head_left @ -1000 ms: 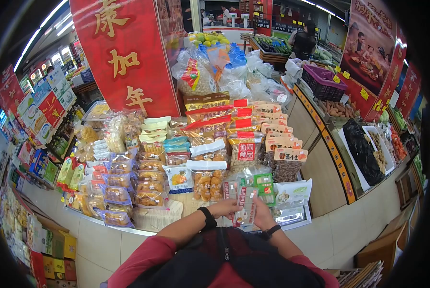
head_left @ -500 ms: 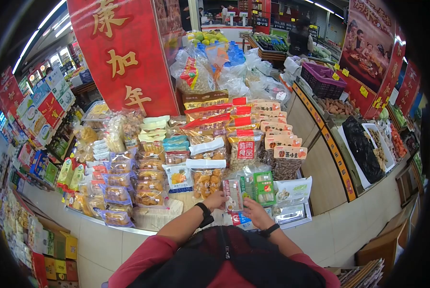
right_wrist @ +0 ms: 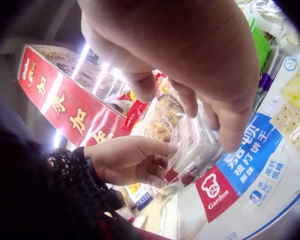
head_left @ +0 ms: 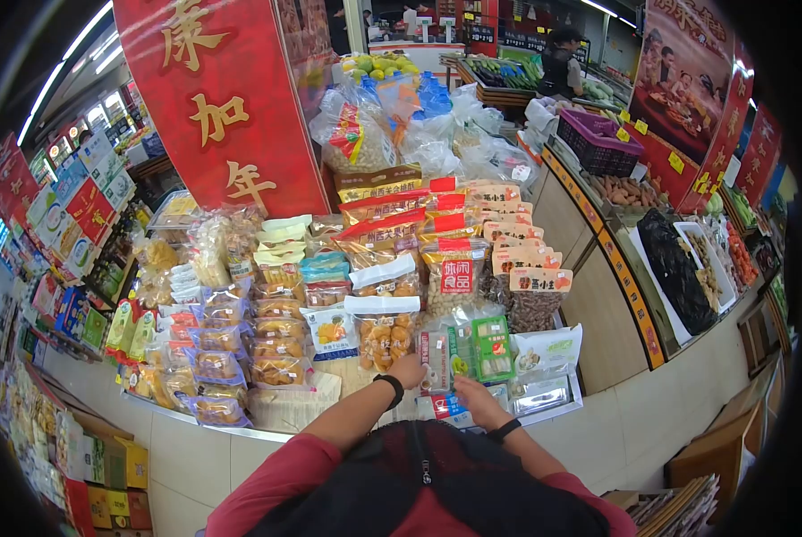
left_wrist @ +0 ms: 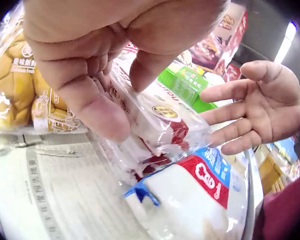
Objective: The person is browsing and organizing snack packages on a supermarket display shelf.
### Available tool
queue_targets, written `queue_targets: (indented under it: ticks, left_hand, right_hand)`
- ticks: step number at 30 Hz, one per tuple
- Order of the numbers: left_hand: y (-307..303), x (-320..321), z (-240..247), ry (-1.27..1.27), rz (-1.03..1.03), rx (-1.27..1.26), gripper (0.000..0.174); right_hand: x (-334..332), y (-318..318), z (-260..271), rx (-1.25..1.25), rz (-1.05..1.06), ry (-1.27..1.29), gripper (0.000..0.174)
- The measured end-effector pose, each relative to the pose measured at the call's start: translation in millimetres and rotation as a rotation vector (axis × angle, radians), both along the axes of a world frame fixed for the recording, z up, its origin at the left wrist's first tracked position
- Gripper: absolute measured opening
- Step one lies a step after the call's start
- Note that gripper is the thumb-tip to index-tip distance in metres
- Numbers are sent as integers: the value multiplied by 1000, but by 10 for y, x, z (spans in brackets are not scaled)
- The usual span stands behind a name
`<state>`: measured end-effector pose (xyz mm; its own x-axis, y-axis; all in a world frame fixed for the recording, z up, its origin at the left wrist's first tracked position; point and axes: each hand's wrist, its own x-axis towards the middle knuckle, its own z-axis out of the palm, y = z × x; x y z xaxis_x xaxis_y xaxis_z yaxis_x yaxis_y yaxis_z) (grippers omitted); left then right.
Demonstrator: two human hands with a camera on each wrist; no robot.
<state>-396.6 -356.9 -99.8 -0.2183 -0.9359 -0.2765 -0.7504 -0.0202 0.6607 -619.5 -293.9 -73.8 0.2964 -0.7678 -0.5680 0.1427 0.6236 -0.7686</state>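
Observation:
A clear-wrapped white and red packet lies at the front of the display, left of a green packet. My left hand is at its left side; in the left wrist view the thumb and fingers of that hand grip the wrapped packet. Just right of its near end, my right hand has its fingers extended, and the left wrist view shows this hand palm visible, fingertips close to the wrapper. Whether they touch it I cannot tell. A blue, red and white cracker bag lies beneath the hands.
Bagged brown snacks stand behind my left hand, with stacked pastries further left. Pale bags lie on the right. A red banner rises behind the goods. Beyond the counter, a person stands by vegetables.
The packet held between both hands near my body has moved forward and down beside the green one. My right hand has drawn slightly back from it, and its fingers have straightened.

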Motion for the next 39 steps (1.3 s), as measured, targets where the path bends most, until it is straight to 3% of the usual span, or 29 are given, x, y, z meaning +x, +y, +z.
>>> queue_targets:
  ticks: [2, 3, 5, 9, 11, 16, 22, 25, 28, 29, 30, 34, 39]
  left_hand:
    - [44, -9, 229, -33, -6, 86, 38]
    - [56, -9, 305, -66, -12, 172, 41]
    - [40, 10, 189, -21, 52, 262, 43]
    - [68, -21, 0, 153, 200, 446, 43]
    - [57, -23, -70, 129, 157, 442, 43]
    - [83, -22, -144, 155, 125, 378, 41]
    - [160, 0, 16, 184, 111, 433, 34]
    - [163, 14, -76, 241, 134, 447, 31]
    - [174, 10, -126, 269, 151, 536, 41]
    - [193, -4, -132, 318, 187, 533, 33]
    - [209, -15, -140, 369, 224, 530, 25]
    - [195, 6, -201, 425, 221, 548, 25]
    - [210, -10, -179, 338, 216, 528, 34]
  right_hand:
    - [-26, 39, -28, -216, 218, 110, 48]
    - [-5, 29, -23, -217, 220, 110, 48]
    - [53, 21, -14, 26, 78, 60, 47]
    - [59, 18, -79, -1, 108, 43, 48]
    - [109, 33, -56, -40, 76, 54, 54]
    - [169, -1, 39, -85, 153, 82, 51]
    - [196, -147, -631, -253, 206, 72, 47]
    - [217, -105, -517, -318, 202, 124, 53]
    - [259, -16, -134, -345, 204, 187, 59]
    - [264, 9, -75, -359, 201, 205, 59]
    - [255, 4, -126, -358, 201, 207, 59]
    - [238, -31, -253, -369, 211, 202, 60]
    - [277, -6, -153, -396, 166, 270, 62]
